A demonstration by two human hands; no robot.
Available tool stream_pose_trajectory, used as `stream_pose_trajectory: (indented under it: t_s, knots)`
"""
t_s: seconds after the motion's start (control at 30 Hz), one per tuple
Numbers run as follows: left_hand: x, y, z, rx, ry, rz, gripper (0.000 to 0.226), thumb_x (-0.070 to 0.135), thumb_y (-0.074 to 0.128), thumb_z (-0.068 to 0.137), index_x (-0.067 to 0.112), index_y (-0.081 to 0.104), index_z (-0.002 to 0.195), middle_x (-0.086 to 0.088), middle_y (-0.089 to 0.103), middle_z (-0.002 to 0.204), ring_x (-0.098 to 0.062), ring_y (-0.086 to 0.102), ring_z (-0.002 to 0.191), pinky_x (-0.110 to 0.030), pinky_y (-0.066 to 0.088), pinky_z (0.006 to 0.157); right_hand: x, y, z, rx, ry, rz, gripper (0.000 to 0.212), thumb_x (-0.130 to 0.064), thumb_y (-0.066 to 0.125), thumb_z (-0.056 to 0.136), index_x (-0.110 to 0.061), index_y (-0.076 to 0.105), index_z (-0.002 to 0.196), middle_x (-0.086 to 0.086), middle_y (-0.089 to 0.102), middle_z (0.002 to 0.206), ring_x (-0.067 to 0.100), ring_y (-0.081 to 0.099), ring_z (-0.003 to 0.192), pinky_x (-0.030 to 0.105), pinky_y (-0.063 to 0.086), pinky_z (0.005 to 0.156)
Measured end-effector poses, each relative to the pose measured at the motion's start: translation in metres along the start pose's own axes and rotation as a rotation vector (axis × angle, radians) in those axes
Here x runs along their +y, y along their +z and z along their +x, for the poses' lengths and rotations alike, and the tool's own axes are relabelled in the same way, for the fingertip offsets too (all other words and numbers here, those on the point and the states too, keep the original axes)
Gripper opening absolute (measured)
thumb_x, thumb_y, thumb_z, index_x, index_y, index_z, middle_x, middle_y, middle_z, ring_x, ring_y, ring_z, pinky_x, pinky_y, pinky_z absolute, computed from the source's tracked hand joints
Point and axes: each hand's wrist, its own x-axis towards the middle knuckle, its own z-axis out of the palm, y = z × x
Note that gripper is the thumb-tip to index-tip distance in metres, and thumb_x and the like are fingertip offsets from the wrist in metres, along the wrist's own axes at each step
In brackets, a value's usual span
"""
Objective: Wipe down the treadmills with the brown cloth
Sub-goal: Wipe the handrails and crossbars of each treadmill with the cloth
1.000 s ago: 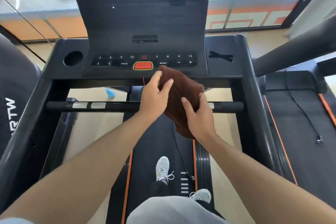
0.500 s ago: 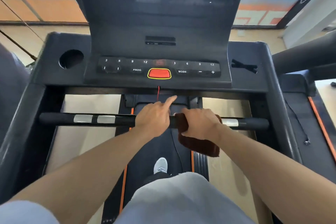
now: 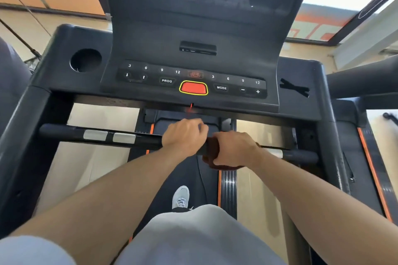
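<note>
I stand on a black treadmill facing its console (image 3: 193, 79). A black crossbar handle (image 3: 120, 139) with silver sensor pads runs across in front of me. My right hand (image 3: 233, 148) is closed over the brown cloth (image 3: 212, 158), which is wrapped around the bar near its middle; only a dark brown edge shows under and left of the palm. My left hand (image 3: 185, 139) is curled around the bar just left of the cloth, its knuckles next to my right hand.
A red stop button (image 3: 193, 88) sits mid-console, a round cup holder (image 3: 85, 60) at the left. The belt (image 3: 189, 174) and my grey shoe (image 3: 181, 197) lie below. Another treadmill (image 3: 374, 157) stands at the right, a dark machine at the left edge.
The cloth went from the console edge down onto the crossbar. My right hand now wraps it tighter, hiding most of it, and my left forefinger has curled shut onto the bar.
</note>
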Motion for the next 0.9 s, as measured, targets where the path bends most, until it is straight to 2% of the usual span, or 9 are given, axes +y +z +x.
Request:
stream_pose_trajectory:
  t_s: [0.1, 0.17, 0.2, 0.27, 0.33, 0.47, 0.6, 0.77, 0.9]
  knots:
    - [0.004, 0.001, -0.005, 0.083, 0.057, 0.109, 0.034, 0.038, 0.035, 0.102, 0.024, 0.064, 0.093, 0.006, 0.043, 0.064, -0.027, 0.052, 0.070, -0.034, 0.037, 0.062, 0.001, 0.031, -0.015, 0.346, -0.012, -0.092, 0.042, -0.052, 0.073, 0.079, -0.024, 0.057, 0.106, -0.002, 0.067, 0.093, 0.025, 0.068, 0.084, 0.038, 0.051, 0.074]
    - [0.003, 0.001, -0.009, 0.136, 0.138, 0.178, 0.032, 0.035, 0.033, 0.104, 0.023, 0.061, 0.095, 0.006, 0.047, 0.062, -0.028, 0.051, 0.065, -0.035, 0.035, 0.059, 0.004, 0.042, -0.020, 0.502, -0.039, -0.122, 0.048, -0.041, 0.084, 0.070, -0.022, 0.058, 0.106, 0.000, 0.067, 0.088, 0.027, 0.069, 0.079, 0.039, 0.051, 0.071]
    - [0.002, 0.001, -0.009, 0.149, 0.171, 0.215, 0.032, 0.034, 0.032, 0.104, 0.022, 0.060, 0.096, 0.002, 0.055, 0.065, -0.030, 0.055, 0.065, -0.036, 0.036, 0.059, 0.006, 0.041, -0.021, 0.514, -0.048, -0.110, 0.048, -0.038, 0.084, 0.070, -0.022, 0.059, 0.107, 0.001, 0.068, 0.088, 0.028, 0.069, 0.079, 0.039, 0.052, 0.072]
    - [0.002, 0.001, -0.009, 0.157, 0.212, 0.264, 0.031, 0.031, 0.031, 0.105, 0.020, 0.060, 0.098, -0.004, 0.065, 0.072, -0.032, 0.060, 0.068, -0.037, 0.038, 0.060, 0.015, 0.034, -0.025, 0.416, -0.043, -0.059, 0.042, -0.041, 0.077, 0.078, -0.024, 0.057, 0.110, -0.001, 0.069, 0.096, 0.026, 0.069, 0.088, 0.040, 0.052, 0.078]
    - [0.002, 0.002, -0.009, 0.161, 0.217, 0.280, 0.031, 0.027, 0.031, 0.105, 0.019, 0.061, 0.098, -0.005, 0.066, 0.070, -0.032, 0.058, 0.065, -0.037, 0.038, 0.061, 0.038, 0.021, -0.034, 0.266, -0.012, -0.023, 0.038, -0.047, 0.067, 0.083, -0.027, 0.054, 0.112, -0.005, 0.067, 0.103, 0.024, 0.068, 0.095, 0.039, 0.051, 0.085]
    - [0.001, 0.005, -0.008, 0.182, 0.257, 0.308, 0.031, 0.026, 0.029, 0.108, 0.019, 0.059, 0.107, -0.005, 0.065, 0.065, -0.031, 0.056, 0.056, -0.035, 0.036, 0.058, 0.108, 0.006, -0.069, 0.078, 0.107, -0.023, 0.033, -0.045, 0.065, 0.085, -0.030, 0.052, 0.112, -0.013, 0.066, 0.096, 0.017, 0.067, 0.087, 0.037, 0.056, 0.081]
    - [-0.001, 0.007, -0.006, 0.198, 0.351, 0.368, 0.026, 0.024, 0.031, 0.108, 0.017, 0.056, 0.105, 0.001, 0.058, 0.055, -0.026, 0.045, 0.045, -0.033, 0.036, 0.053, 0.135, 0.014, -0.080, 0.118, 0.158, -0.062, 0.036, -0.045, 0.073, 0.081, -0.031, 0.055, 0.108, -0.014, 0.064, 0.087, 0.013, 0.062, 0.076, 0.030, 0.052, 0.072]
    - [-0.004, 0.009, -0.006, 0.249, 0.403, 0.291, 0.020, 0.018, 0.037, 0.103, 0.016, 0.056, 0.097, 0.002, 0.049, 0.048, -0.026, 0.040, 0.038, -0.029, 0.034, 0.048, 0.112, 0.014, -0.071, 0.143, 0.123, -0.034, 0.040, -0.058, 0.069, 0.084, -0.031, 0.054, 0.109, -0.012, 0.066, 0.092, 0.016, 0.065, 0.080, 0.034, 0.055, 0.077]
    - [-0.003, 0.008, -0.007, 0.308, 0.396, 0.242, 0.020, 0.019, 0.039, 0.098, 0.013, 0.057, 0.090, 0.003, 0.045, 0.045, -0.025, 0.037, 0.034, -0.026, 0.030, 0.045, 0.053, 0.008, -0.045, 0.164, -0.002, 0.001, 0.035, -0.041, 0.069, 0.086, -0.027, 0.053, 0.113, -0.006, 0.067, 0.104, 0.022, 0.068, 0.093, 0.035, 0.052, 0.081]
